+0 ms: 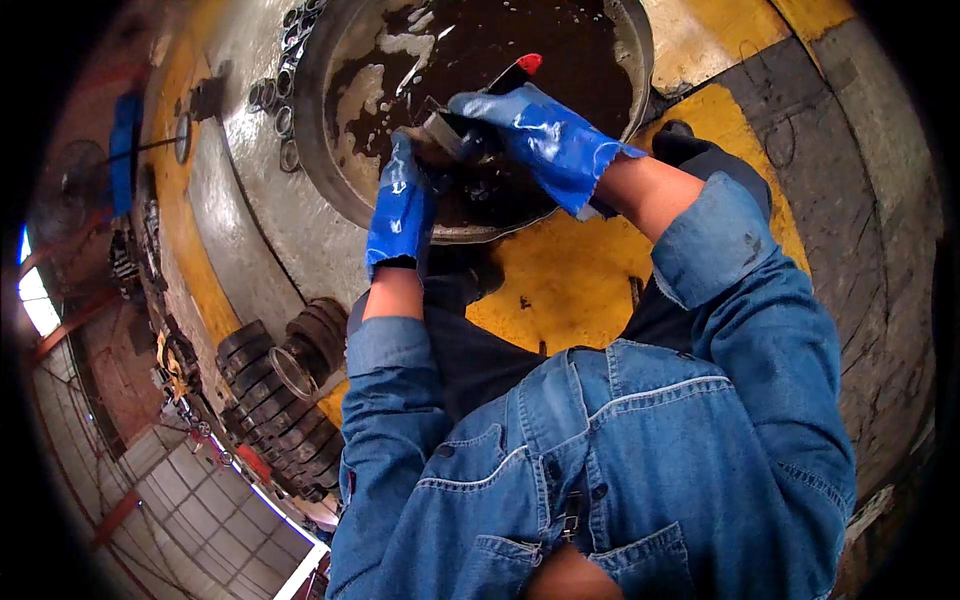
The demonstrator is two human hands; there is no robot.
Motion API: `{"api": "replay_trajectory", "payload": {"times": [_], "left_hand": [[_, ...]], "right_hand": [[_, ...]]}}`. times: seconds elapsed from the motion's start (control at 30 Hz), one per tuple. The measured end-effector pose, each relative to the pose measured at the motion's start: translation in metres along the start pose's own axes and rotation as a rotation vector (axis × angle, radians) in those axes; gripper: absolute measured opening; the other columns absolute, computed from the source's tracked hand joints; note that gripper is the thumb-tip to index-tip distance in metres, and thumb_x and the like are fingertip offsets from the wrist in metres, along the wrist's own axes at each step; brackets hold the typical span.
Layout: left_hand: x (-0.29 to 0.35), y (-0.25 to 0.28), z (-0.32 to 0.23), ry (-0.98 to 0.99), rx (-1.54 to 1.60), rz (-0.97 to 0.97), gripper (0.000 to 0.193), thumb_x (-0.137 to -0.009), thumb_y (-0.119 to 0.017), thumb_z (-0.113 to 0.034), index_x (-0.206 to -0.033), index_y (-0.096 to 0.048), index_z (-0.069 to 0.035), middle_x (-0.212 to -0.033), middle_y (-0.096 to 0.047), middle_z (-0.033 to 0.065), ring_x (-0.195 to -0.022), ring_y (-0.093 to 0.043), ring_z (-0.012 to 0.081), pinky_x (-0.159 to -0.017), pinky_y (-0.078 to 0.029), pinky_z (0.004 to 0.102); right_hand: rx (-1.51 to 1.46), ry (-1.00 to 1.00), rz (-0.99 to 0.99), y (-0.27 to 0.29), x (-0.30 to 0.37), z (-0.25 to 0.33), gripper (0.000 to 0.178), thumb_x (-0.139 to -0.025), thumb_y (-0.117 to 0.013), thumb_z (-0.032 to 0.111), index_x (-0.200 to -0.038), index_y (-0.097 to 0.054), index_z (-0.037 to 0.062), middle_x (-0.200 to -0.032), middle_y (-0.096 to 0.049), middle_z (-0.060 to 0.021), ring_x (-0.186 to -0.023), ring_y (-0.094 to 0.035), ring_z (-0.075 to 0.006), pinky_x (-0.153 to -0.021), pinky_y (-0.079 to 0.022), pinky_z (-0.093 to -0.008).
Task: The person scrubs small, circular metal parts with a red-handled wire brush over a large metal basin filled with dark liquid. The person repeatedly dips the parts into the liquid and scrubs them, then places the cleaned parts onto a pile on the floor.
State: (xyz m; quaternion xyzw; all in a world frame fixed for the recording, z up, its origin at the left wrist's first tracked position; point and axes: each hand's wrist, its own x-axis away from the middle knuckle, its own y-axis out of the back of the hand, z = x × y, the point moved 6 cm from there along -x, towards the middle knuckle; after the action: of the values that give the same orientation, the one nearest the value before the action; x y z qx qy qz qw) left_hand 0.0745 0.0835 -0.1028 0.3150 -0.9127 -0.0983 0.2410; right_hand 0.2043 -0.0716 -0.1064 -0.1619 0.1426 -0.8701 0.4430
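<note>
Over a wide round metal tub (312, 130) of dark liquid, both my hands, in wet blue gloves, come close together. My left hand (400, 205) is closed on the near left side of a short metal ring-like part (440, 130), its fingers partly hidden. My right hand (550, 140) is wrapped round a dark tool with a red end (529, 64), which sticks out beyond the glove. Its working end is hidden between the hands, against or close to the metal part. Pale foam floats on the dark liquid (570, 50).
Several metal rings (284, 122) lie on the floor left of the tub. Stacks of dark ribbed round parts (270, 390) stand at lower left, with a round metal piece (293, 372) beside them. Yellow-painted floor (560, 290) shows between my legs; a dark shoe (680, 143) is right of the tub.
</note>
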Motion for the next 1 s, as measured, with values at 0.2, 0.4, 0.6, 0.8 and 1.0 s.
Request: {"api": "replay_trajectory", "payload": {"times": [0.2,0.4,0.6,0.8,1.0], "left_hand": [[0.001,-0.004,0.007,-0.011,0.004,-0.003,0.054,-0.107,-0.063,-0.05,-0.112,-0.076,0.002,-0.096,-0.076,0.0067,-0.084,-0.067,0.0161,-0.076,-0.054,0.033],[-0.005,0.003,0.013,-0.045,0.002,-0.066,0.055,-0.107,-0.062,-0.05,-0.11,-0.076,0.003,-0.093,-0.076,0.0064,-0.082,-0.066,0.0157,-0.075,-0.052,0.0327],[-0.018,0.021,0.017,-0.081,0.017,-0.137,0.055,-0.107,-0.062,-0.05,-0.108,-0.076,0.003,-0.09,-0.075,0.0062,-0.079,-0.064,0.0152,-0.073,-0.051,0.0324],[-0.019,0.028,0.012,-0.107,-0.031,-0.173,0.057,-0.108,-0.061,-0.051,-0.106,-0.075,0.004,-0.086,-0.074,0.0068,-0.076,-0.063,0.0151,-0.07,-0.05,0.0334],[0.005,0.025,-0.016,-0.137,-0.251,-0.217,0.063,-0.108,-0.058,-0.056,-0.105,-0.075,0.005,-0.081,-0.074,0.0109,-0.073,-0.064,0.0166,-0.066,-0.051,0.0381]], "right_hand": [[0.431,-0.21,0.066,0.032,0.009,-0.018,0.037,-0.094,-0.068,0.037,-0.097,-0.078,0.0012,-0.083,-0.073,-0.0135,-0.082,-0.071,-0.025,-0.08,-0.053,-0.0369],[0.983,-0.289,-0.197,0.04,-0.016,0.005,0.043,-0.089,-0.074,0.046,-0.102,-0.08,0.0052,-0.095,-0.077,-0.0166,-0.09,-0.075,-0.0275,-0.087,-0.056,-0.038],[-0.06,0.131,-0.096,0.016,-0.009,0.016,0.043,-0.101,-0.068,0.046,-0.112,-0.081,0.0066,-0.099,-0.075,-0.0116,-0.098,-0.068,-0.0183,-0.091,-0.051,-0.0341],[0.317,-0.036,-0.239,0.056,-0.037,-0.002,0.048,-0.098,-0.069,0.049,-0.106,-0.081,0.0028,-0.088,-0.077,-0.0105,-0.087,-0.07,-0.0191,-0.084,-0.053,-0.0388],[0.223,-0.074,-0.117,0.044,-0.025,0.017,0.031,-0.093,-0.075,0.036,-0.099,-0.082,0.0062,-0.088,-0.079,-0.0101,-0.082,-0.073,-0.0174,-0.077,-0.058,-0.0367]]}}
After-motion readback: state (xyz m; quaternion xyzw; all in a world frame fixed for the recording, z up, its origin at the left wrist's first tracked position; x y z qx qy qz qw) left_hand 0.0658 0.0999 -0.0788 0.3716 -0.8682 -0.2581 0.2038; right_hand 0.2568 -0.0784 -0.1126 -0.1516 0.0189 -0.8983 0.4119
